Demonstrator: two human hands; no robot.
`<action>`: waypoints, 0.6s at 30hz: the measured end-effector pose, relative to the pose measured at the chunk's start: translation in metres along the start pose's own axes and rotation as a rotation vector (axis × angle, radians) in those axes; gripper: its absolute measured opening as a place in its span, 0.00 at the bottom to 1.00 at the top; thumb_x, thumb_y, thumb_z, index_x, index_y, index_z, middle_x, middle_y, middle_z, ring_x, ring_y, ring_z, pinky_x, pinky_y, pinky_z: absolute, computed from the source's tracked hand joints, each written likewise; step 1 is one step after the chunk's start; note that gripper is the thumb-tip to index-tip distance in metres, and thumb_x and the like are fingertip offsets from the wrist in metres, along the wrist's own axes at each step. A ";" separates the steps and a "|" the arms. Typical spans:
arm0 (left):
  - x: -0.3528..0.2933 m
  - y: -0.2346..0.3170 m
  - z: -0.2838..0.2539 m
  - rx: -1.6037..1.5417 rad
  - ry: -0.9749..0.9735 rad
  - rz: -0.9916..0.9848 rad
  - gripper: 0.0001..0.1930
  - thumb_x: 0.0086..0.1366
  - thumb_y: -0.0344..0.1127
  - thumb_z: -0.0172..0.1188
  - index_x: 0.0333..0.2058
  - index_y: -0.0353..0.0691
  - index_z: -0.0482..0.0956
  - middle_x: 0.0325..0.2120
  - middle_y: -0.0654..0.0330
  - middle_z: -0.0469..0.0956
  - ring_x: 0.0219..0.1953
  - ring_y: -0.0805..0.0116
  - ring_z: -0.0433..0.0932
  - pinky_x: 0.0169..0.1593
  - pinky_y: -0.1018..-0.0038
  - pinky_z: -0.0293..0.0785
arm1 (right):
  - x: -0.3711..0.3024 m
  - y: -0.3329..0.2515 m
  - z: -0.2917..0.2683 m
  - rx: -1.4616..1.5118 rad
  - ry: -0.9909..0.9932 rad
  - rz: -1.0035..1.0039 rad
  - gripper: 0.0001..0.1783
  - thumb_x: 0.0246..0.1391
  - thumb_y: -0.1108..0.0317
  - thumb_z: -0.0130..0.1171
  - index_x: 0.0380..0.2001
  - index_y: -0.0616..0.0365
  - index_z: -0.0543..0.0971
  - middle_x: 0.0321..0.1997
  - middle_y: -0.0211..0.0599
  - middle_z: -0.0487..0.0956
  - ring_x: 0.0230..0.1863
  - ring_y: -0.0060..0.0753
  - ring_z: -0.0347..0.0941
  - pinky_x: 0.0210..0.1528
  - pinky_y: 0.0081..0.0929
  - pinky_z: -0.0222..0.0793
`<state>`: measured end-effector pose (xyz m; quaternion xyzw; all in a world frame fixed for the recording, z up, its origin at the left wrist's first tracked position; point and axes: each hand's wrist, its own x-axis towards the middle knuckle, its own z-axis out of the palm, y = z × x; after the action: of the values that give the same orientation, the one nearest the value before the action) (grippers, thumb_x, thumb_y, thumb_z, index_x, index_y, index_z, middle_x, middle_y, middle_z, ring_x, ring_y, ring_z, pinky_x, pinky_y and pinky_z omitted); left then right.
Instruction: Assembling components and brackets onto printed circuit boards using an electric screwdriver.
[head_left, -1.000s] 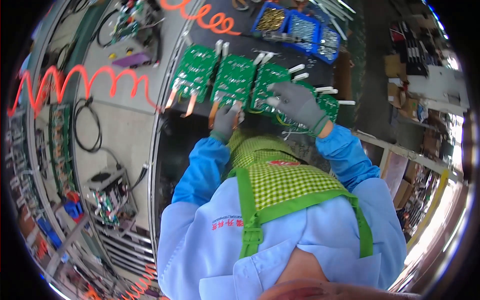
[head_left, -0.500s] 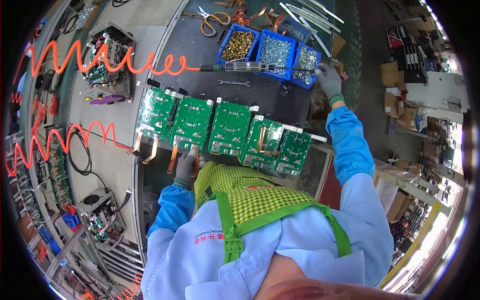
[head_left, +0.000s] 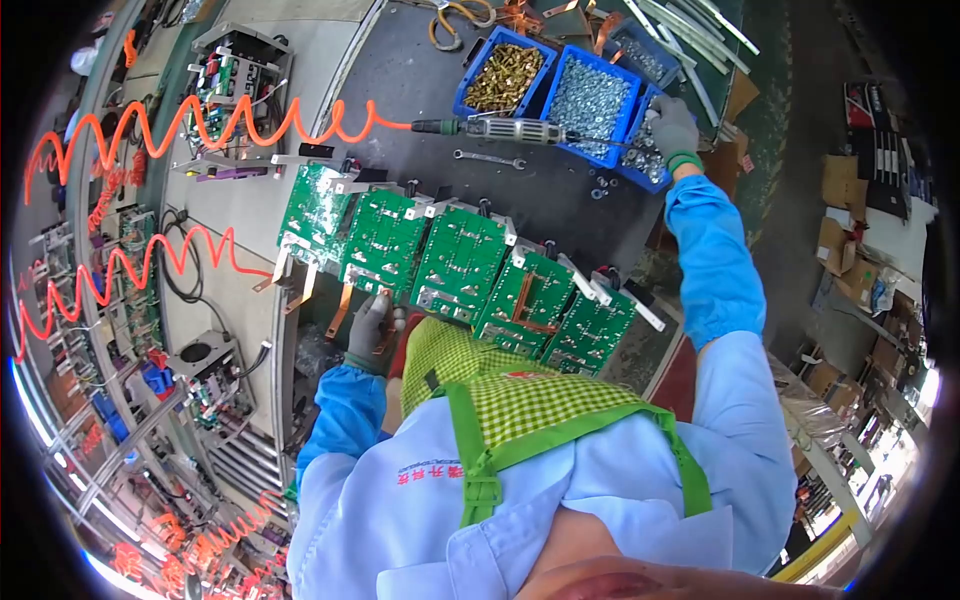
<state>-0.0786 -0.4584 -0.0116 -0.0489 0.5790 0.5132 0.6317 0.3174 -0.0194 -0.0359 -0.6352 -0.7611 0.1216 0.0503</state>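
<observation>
A row of several green circuit boards point(head_left: 462, 262) lies across the dark bench in front of me. My left hand point(head_left: 372, 326), in a grey glove, rests on the near edge of the second board from the left, by its copper strips. My right hand point(head_left: 672, 128), also gloved, reaches far out into a blue bin of small silver hardware point(head_left: 640, 160); its fingers are down among the parts and whether it holds any is hidden. A powered screwdriver point(head_left: 500, 128) on an orange coiled hose point(head_left: 250, 118) lies between the boards and the bins.
Blue bins of brass screws point(head_left: 505, 76) and silver screws point(head_left: 590, 95) stand at the back. A small wrench point(head_left: 488, 157) lies near them. Grey electrical units point(head_left: 235, 62) and another orange coiled hose point(head_left: 120, 265) sit on the light surface to the left. Cardboard boxes point(head_left: 850, 230) are at right.
My right hand has left the boards and stretched out to the blue bins at the back. The left hand has stayed at the near edge of the boards.
</observation>
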 end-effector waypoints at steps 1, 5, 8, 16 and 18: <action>0.001 -0.003 0.005 -0.026 -0.021 0.004 0.13 0.63 0.41 0.52 0.39 0.38 0.71 0.26 0.62 0.72 0.26 0.73 0.73 0.26 0.78 0.72 | 0.000 0.001 0.001 0.000 -0.001 0.010 0.10 0.46 0.65 0.54 0.35 0.48 0.76 0.41 0.45 0.73 0.42 0.49 0.71 0.43 0.41 0.67; -0.005 0.003 0.001 -0.026 0.006 0.010 0.12 0.60 0.41 0.56 0.36 0.37 0.72 0.23 0.63 0.73 0.25 0.72 0.73 0.28 0.78 0.72 | 0.006 -0.007 0.008 -0.153 0.038 -0.101 0.12 0.48 0.64 0.52 0.38 0.48 0.75 0.42 0.46 0.73 0.42 0.51 0.71 0.43 0.42 0.67; -0.007 0.006 0.002 -0.011 0.016 0.002 0.13 0.60 0.41 0.55 0.37 0.37 0.72 0.24 0.61 0.74 0.24 0.72 0.73 0.28 0.78 0.72 | 0.000 -0.018 0.006 -0.197 -0.044 -0.003 0.15 0.47 0.62 0.54 0.40 0.52 0.74 0.40 0.44 0.75 0.43 0.48 0.71 0.44 0.39 0.67; -0.005 0.010 0.002 0.025 0.024 -0.016 0.12 0.63 0.40 0.51 0.38 0.38 0.71 0.25 0.60 0.74 0.24 0.72 0.74 0.27 0.77 0.74 | 0.009 0.013 0.015 0.127 -0.032 0.051 0.15 0.45 0.61 0.56 0.38 0.52 0.76 0.38 0.43 0.78 0.41 0.47 0.73 0.44 0.39 0.67; -0.001 0.002 -0.001 0.022 -0.003 -0.003 0.12 0.63 0.40 0.51 0.38 0.38 0.71 0.25 0.60 0.74 0.24 0.72 0.74 0.27 0.77 0.74 | 0.009 0.016 0.012 0.029 -0.059 0.011 0.16 0.46 0.60 0.56 0.39 0.52 0.76 0.38 0.44 0.78 0.42 0.47 0.73 0.44 0.39 0.67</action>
<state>-0.0810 -0.4588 -0.0101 -0.0419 0.5836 0.5059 0.6338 0.3283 -0.0098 -0.0520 -0.6346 -0.7569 0.1519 0.0363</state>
